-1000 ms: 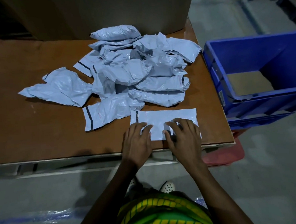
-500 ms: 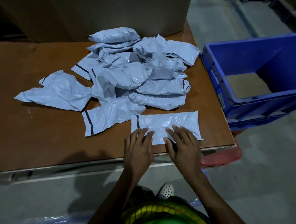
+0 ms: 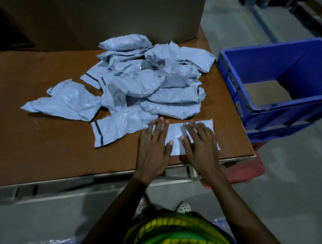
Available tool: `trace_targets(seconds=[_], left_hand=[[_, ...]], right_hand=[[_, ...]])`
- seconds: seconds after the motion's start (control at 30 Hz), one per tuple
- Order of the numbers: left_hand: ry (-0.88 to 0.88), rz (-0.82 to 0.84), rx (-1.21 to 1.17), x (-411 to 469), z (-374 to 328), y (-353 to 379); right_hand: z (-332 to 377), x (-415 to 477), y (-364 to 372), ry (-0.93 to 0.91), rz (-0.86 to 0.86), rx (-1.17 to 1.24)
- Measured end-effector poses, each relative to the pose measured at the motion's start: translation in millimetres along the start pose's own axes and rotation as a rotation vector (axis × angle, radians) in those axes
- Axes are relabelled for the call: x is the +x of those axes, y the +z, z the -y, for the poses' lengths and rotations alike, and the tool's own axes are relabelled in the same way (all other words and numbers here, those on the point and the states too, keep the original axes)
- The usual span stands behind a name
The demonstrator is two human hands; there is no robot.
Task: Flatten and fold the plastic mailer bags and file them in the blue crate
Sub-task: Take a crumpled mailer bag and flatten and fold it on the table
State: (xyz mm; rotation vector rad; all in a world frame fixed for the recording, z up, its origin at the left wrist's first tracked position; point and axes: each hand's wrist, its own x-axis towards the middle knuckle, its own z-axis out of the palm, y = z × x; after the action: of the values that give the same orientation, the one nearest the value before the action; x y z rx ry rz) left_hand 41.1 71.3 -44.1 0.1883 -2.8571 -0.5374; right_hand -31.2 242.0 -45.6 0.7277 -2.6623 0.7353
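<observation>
The brown tabletop (image 3: 36, 157) carries everything except the blue crate (image 3: 284, 61), which stands off its edge at 3 o'clock, showing a tan floor inside. A big cardboard box (image 3: 112, 15) closes off 12 o'clock. At the centre is a heap of crumpled grey mailer bags (image 3: 150, 81), some puffed with air. One flattened mailer (image 3: 176, 132) lies at 6 o'clock of the heap, close to the near edge.

The left hand (image 3: 153, 148) and right hand (image 3: 201, 144) press on that mailer side by side, fingers straight and spread, gripping nothing.

In my judgement the slick film could skate under the palms and slide off the edge at 6 o'clock. Trapped air could spring the fold open. The closest heap bags lie just beside its far edge and could be dragged along with it. The gap to the crate invites a drop onto the floor.

A pale label (image 3: 238, 108) on the crate's wall is too small to read. The bags show only dark strips.
</observation>
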Motion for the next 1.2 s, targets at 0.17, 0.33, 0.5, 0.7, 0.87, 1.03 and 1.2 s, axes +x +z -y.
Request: trace_targets(seconds=[0.17, 0.33, 0.5, 0.7, 0.87, 1.03, 1.2], left_hand=[[0.050, 0.043, 0.101, 4, 4, 16], [-0.006, 0.088, 0.133, 11, 7, 24], [-0.014, 0.129, 0.173, 8, 6, 24], [-0.027, 0.137, 0.148, 11, 2, 18], [0.000, 0.197, 0.161, 18, 13, 3], [-0.003, 0.312, 0.062, 38, 15, -34], [-0.005, 0.251, 0.071, 63, -2, -74]], right_hand=[[-12, 2, 17, 0.025, 0.116, -0.096], [-16, 10, 20, 0.020, 0.133, -0.129], [-19, 6, 18, 0.018, 0.191, -0.131], [-16, 10, 16, 0.043, 0.242, -0.159], [-16, 25, -7, 0.112, 0.519, -0.024], [-37, 64, -52, 0.044, 0.795, -0.006], [-30, 91, -78, -0.016, 0.604, 0.117]])
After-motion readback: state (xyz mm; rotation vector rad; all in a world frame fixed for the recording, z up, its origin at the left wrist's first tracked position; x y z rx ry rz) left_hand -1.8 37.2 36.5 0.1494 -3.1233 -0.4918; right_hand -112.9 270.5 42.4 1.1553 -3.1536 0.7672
